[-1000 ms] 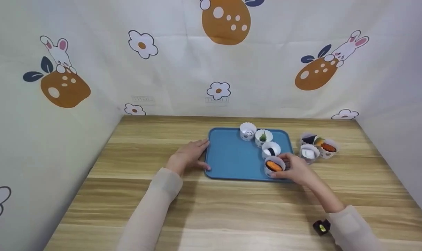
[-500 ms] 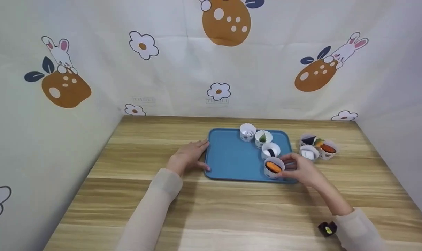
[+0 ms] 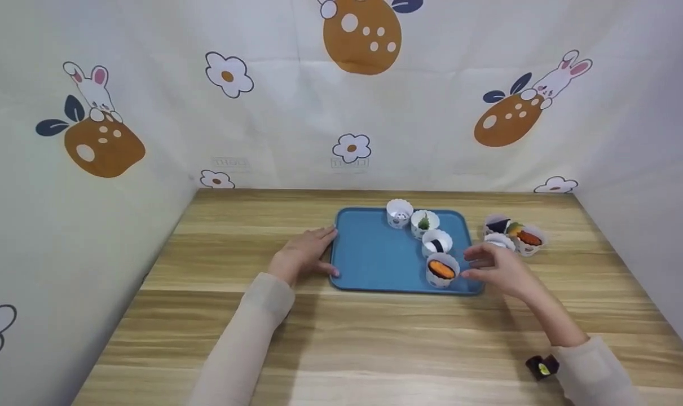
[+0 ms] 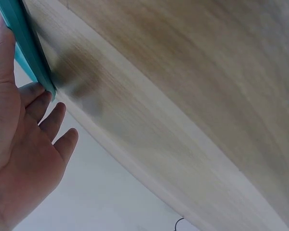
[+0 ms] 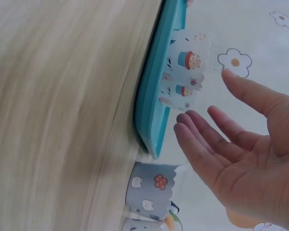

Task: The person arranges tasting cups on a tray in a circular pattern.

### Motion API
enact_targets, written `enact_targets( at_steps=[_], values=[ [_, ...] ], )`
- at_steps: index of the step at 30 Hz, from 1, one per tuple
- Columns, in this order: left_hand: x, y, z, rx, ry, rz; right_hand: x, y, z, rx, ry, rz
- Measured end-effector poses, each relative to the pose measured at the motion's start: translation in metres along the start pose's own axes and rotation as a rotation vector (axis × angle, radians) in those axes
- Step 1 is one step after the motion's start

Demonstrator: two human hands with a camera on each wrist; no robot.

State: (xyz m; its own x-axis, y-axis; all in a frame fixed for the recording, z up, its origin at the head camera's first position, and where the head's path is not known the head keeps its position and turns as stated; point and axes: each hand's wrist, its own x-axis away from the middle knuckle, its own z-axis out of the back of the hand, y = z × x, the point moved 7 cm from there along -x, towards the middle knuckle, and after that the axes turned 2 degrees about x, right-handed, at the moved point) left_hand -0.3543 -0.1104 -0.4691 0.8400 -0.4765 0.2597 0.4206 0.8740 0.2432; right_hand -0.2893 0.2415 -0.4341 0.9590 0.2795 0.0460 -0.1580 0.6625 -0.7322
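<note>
A blue tray [image 3: 375, 265] lies on the wooden table, bearing several white paper baking cups in a slanting row on its right half. The nearest baking cup [image 3: 441, 282] holds an orange-topped toy sushi piece [image 3: 441, 269]. Beside that cup my right hand [image 3: 502, 270] hovers with fingers spread and nothing in them; the right wrist view shows the gap between the fingers and the cupcake-print cup [image 5: 188, 57]. My left hand [image 3: 304, 254] touches the tray's left edge, thumb near the front corner and fingers along the side. In the left wrist view its fingertips meet the tray's rim [image 4: 31, 43].
Right of the tray stand three more baking cups, among them one with a red-orange piece [image 3: 528, 239], one with a dark piece [image 3: 498, 225] and a white one [image 3: 499, 242] partly behind my right hand. A dark roll [image 3: 540, 367] lies by my right sleeve. Printed fabric walls surround the table.
My right hand has let go of the front baking cup and drawn back to the right. That cup stays on the tray. My left hand keeps its place at the tray's edge.
</note>
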Motion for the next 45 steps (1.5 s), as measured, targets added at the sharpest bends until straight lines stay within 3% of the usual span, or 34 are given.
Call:
enact_targets(
  at_steps=[20,29,35,45],
  values=[
    [0.0,-0.003,-0.003,-0.015,0.001,0.011,0.005,0.009,0.045,-0.047,0.114,0.04],
    [0.001,-0.001,-0.001,0.001,-0.001,0.017,0.006,0.028,0.06,-0.049,0.201,-0.01],
    [0.001,0.0,0.0,0.034,0.0,0.013,0.009,0.039,0.07,-0.005,0.288,0.005],
    [0.0,-0.001,0.0,0.018,0.001,0.008,0.008,0.057,0.088,-0.071,0.351,-0.019]
  ],
)
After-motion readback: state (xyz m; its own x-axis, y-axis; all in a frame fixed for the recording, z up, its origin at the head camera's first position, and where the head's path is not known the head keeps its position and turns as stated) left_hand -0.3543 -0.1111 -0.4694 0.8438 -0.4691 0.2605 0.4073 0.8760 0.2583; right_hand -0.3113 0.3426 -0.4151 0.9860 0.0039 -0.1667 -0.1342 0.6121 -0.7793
